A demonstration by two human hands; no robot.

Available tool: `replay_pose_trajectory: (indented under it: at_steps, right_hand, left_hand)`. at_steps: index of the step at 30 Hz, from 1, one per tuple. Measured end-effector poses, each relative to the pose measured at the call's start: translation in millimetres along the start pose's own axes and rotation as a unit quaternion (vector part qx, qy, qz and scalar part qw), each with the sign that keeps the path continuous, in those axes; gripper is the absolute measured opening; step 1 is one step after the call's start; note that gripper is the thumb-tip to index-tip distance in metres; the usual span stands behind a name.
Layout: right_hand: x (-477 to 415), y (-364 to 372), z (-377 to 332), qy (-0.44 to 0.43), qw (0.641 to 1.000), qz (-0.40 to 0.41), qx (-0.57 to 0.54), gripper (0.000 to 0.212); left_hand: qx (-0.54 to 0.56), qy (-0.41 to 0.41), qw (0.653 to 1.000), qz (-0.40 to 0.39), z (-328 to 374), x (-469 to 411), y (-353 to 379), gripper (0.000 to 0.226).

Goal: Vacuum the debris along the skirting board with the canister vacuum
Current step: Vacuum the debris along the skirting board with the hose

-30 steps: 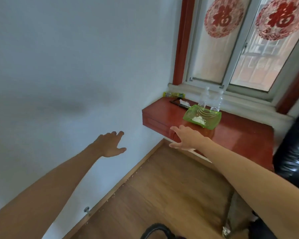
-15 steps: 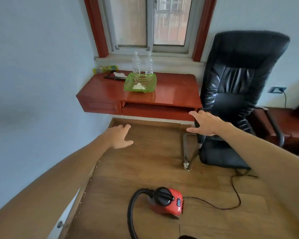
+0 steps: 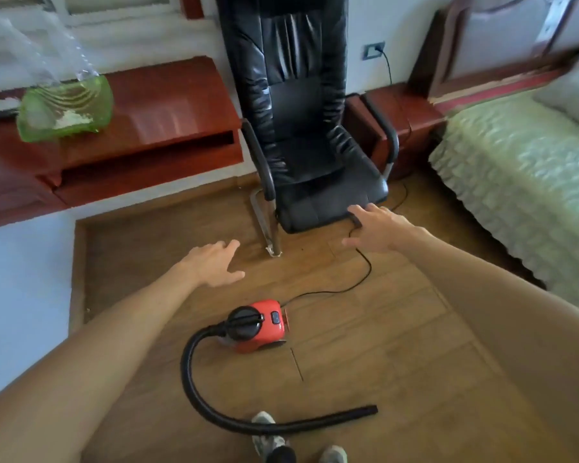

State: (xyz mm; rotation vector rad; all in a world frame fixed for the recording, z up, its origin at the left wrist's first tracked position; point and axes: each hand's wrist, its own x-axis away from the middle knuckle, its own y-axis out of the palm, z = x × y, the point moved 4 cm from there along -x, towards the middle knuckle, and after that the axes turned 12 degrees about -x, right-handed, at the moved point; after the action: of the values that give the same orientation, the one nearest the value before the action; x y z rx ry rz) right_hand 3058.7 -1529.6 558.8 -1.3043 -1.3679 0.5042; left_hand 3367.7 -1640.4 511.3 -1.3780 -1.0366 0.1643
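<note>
A small red canister vacuum (image 3: 261, 325) with a black top sits on the wooden floor in front of me. Its black hose (image 3: 214, 406) curves left and forward, ending near my feet at the nozzle tip (image 3: 368, 411). A thin black power cord (image 3: 351, 285) runs from the vacuum toward the chair. My left hand (image 3: 214, 265) hovers open above the floor, beyond the vacuum. My right hand (image 3: 378, 228) is open too, spread out near the front edge of the chair seat. Neither hand holds anything. The wooden skirting board (image 3: 76, 272) runs along the left wall.
A black office chair (image 3: 308, 135) stands ahead. A red wall-mounted desk (image 3: 168, 105) at the left carries a green glass dish (image 3: 64, 108). A bed (image 3: 528, 175) with a pale green cover fills the right side. A wall socket (image 3: 374, 50) is behind the chair. My shoes (image 3: 268, 439) show at the bottom.
The view has swung right and down, from the wall and desk corner to the floor, chair and bed. The whole vacuum and hose are now in view. Both hands stay open and empty.
</note>
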Motion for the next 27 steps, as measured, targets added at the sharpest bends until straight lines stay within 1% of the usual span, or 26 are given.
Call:
replay_pose_trajectory:
  at_steps: [4,9,12,15,21,27]
  right_hand:
    - [17.9,68.2,62.7,0.039,0.997,-0.064,-0.020,0.076]
    - [31.9,161.3,120.9,0.074,0.989,-0.118,-0.041,0.082]
    - [43.5,229.7,146.1,0.097,0.980,-0.157,-0.069,0.082]
    - [56.1,309.0,156.0,0.108,0.970,-0.195,-0.098,0.082]
    - [80.9,472.0,151.7,0.128,0.936,-0.285,-0.163,0.080]
    - [73.5,599.1,161.5,0.154,0.914,-0.304,-0.220,0.081]
  left_hand:
    - [-0.011,0.024,0.998,-0.063,67.7,-24.1,59.3,0.072]
    - [-0.010,0.040,0.993,-0.109,122.3,-38.6,130.5,0.070]
    - [-0.020,0.063,0.987,-0.143,148.7,-41.4,180.0,0.075]
    - [-0.032,0.077,0.980,-0.180,164.6,-44.1,234.7,0.076]
    - [-0.041,0.108,0.960,-0.256,186.1,-52.9,349.9,0.077]
    - [-0.051,0.147,0.945,-0.286,209.9,-78.7,458.8,0.072]
